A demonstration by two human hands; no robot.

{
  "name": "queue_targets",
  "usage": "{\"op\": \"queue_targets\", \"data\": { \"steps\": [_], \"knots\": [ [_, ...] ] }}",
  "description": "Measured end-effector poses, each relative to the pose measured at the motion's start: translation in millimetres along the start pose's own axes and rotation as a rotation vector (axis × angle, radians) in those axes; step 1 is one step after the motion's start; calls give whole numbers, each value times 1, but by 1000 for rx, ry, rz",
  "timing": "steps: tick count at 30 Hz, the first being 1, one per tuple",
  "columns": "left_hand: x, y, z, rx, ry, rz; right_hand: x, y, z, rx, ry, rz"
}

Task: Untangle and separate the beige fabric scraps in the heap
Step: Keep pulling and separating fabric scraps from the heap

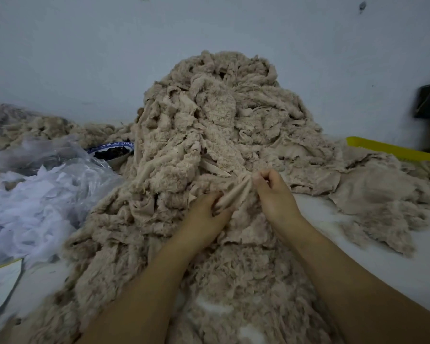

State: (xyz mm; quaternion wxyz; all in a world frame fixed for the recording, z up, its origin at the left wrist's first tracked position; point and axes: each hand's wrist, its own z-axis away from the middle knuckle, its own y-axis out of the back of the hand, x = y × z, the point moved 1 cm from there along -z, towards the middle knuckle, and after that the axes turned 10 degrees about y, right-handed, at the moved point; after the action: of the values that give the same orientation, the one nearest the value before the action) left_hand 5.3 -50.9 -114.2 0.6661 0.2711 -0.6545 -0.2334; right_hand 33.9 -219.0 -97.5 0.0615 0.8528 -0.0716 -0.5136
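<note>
Tall heap [209, 125] of beige fabric scraps stood on white table [382, 264] against wall [85, 58], left hand [204, 217] and right hand [273, 194] both pinched one gathered beige scrap [236, 192] at heap's front, flatter scraps [372, 194] lay right of heap, white fabric [35, 207] lay left.

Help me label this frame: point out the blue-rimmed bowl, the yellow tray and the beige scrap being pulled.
blue-rimmed bowl [121, 145]: head view, far rim.
yellow tray [387, 150]: head view, its long edge.
beige scrap [233, 192]: head view, gathered stretch.
</note>
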Motion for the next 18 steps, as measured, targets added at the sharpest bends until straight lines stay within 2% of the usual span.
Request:
{"op": "queue_targets", "data": {
  "steps": [3,5,7,9,12,16,18],
  "knots": [
    [-2,3,-3,49,21,-42,-4,1,0,55,105,14],
    [-2,9,0,132,38,77,-6,4,0,134,131,24],
    [0,14,4,283,23,205,-9,6,1,201,130,16],
    [4,20,7,439,-13,325,-11,7,2,209,128,2],
    [9,26,13,552,-57,507,-13,9,2,191,127,-13],
    [11,28,17,566,9,644,-15,9,-1,185,96,-39],
    [14,27,17,426,28,586,-16,10,-2,173,65,-71]
  ]
}}
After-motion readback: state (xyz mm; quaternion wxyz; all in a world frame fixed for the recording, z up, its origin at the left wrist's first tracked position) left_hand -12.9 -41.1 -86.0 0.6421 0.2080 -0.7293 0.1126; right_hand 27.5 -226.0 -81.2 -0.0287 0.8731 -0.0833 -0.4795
